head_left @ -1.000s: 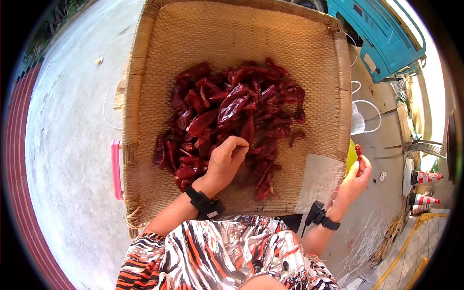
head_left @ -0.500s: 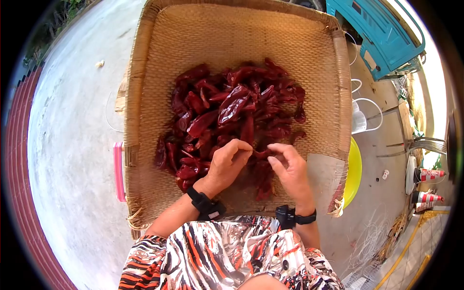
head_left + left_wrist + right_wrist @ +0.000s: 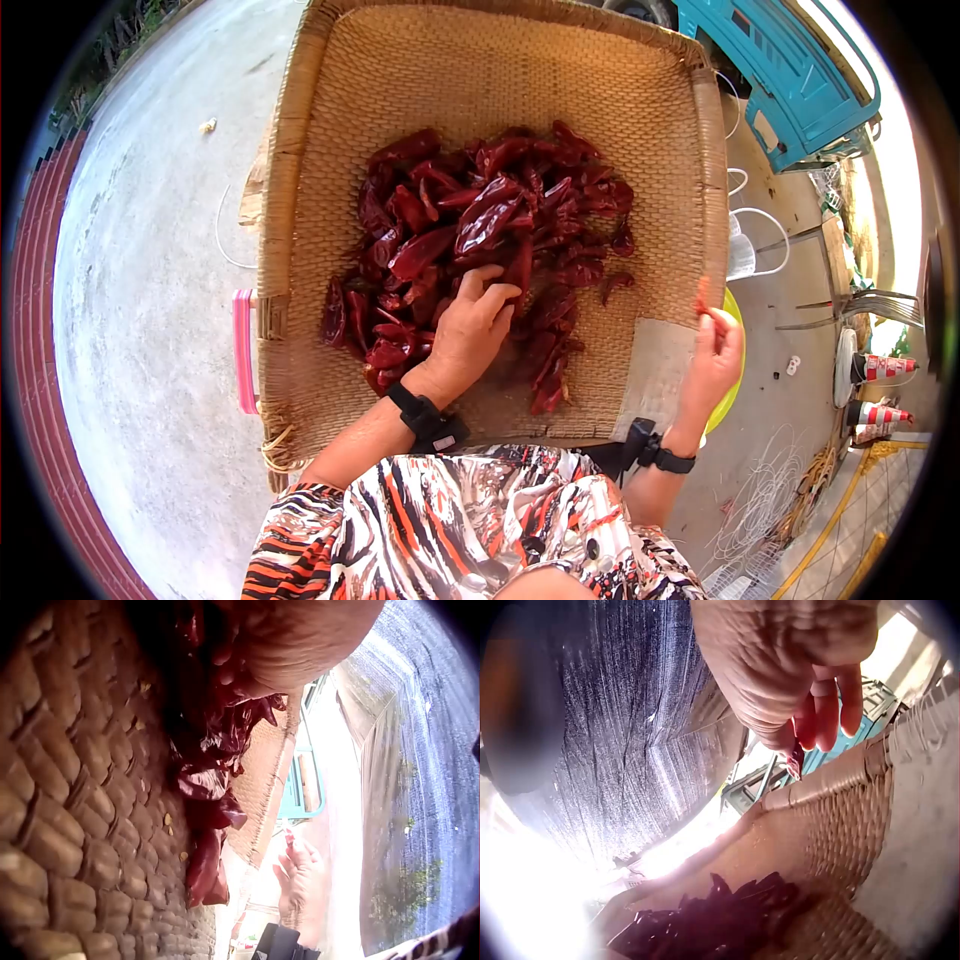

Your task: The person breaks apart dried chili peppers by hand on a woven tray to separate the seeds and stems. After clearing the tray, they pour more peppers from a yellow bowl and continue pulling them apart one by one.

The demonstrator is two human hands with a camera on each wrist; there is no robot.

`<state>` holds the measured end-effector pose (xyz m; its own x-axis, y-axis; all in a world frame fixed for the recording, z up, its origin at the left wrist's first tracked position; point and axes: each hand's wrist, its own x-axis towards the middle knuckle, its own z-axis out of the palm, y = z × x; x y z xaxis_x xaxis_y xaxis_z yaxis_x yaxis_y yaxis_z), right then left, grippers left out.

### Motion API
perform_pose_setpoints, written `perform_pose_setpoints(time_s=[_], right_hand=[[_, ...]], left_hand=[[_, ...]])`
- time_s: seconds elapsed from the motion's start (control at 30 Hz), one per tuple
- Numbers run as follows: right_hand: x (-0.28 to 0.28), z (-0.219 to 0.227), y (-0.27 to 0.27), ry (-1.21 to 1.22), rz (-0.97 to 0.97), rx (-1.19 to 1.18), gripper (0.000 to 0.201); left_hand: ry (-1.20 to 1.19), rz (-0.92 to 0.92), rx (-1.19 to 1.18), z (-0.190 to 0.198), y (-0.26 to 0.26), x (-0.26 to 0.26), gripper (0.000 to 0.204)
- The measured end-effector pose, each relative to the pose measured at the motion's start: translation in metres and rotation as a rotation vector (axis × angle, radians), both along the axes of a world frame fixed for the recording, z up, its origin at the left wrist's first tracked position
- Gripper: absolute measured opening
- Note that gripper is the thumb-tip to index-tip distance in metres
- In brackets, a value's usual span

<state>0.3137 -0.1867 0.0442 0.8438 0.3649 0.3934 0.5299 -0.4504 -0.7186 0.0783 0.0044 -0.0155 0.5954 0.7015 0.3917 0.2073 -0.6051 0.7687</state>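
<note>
Dark red dried peppers (image 3: 487,220) lie heaped in a large woven basket (image 3: 500,65). The left hand (image 3: 467,335) rests at the near side of the heap, its bent fingers touching the peppers; whether it grips one cannot be told. At the basket's right edge the right hand (image 3: 712,365) pinches a small red piece (image 3: 703,298) between thumb and fingertips, over a yellow-green bowl (image 3: 728,395). The right wrist view shows that red piece (image 3: 795,763) at the fingertips, just above the woven rim.
A pale patch (image 3: 655,375) covers the basket's near right corner. Right of the basket stand a clear container (image 3: 740,250) with a white handle, a fork-like tool (image 3: 885,307) and striped cones (image 3: 888,367). A teal vehicle (image 3: 800,80) is at the upper right.
The right hand came in beside the left hand, then moved back out to the right edge with a small red piece. The left hand's fingers have spread and shifted slightly up onto the peppers.
</note>
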Motion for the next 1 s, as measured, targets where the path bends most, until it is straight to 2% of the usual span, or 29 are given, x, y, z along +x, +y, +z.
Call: perform_pose_setpoints(time_s=[0.1,0.2,0.23,0.33,0.47,0.53,0.63,0.8,0.9,0.93,1.0], right_hand=[[0.025,0.001,-0.029,-0.09,-0.244,-0.058,0.017],[0.04,-0.01,-0.05,-0.331,-0.417,-0.357,0.021],[0.038,-0.011,-0.049,-0.313,-0.379,-0.292,0.022],[0.015,-0.014,-0.027,-0.199,-0.238,-0.111,0.025],[-0.036,-0.011,0.029,0.237,0.2,0.008,0.027],[-0.058,-0.011,0.05,0.287,0.423,-0.124,0.029],[-0.083,-0.007,0.072,0.268,0.614,-0.199,0.034],[-0.086,-0.008,0.078,0.256,0.758,-0.091,0.025],[-0.08,-0.015,0.075,0.207,0.751,-0.063,0.02],[-0.078,-0.018,0.072,0.345,0.742,-0.059,0.019],[-0.078,-0.022,0.066,0.623,0.717,-0.049,0.018]], left_hand=[[-0.002,-0.018,0.001,-0.001,0.0,0.001,0.034],[0.019,-0.033,-0.131,0.001,-0.001,-0.001,0.036],[0.034,-0.037,-0.187,0.002,-0.001,-0.002,0.036],[0.11,-0.074,-0.127,0.007,-0.002,-0.001,0.038],[0.228,-0.112,0.054,0.008,-0.003,0.0,0.034],[0.257,-0.127,0.135,0.003,-0.003,0.0,0.03],[0.212,-0.091,0.061,0.001,-0.004,0.0,0.024],[0.095,-0.091,-0.007,0.009,-0.002,0.0,0.02],[-0.064,-0.087,-0.115,0.009,-0.005,0.001,0.016],[-0.125,-0.082,-0.16,0.01,-0.006,0.002,0.014],[-0.053,-0.19,-0.295,0.012,-0.005,-0.004,0.015]])
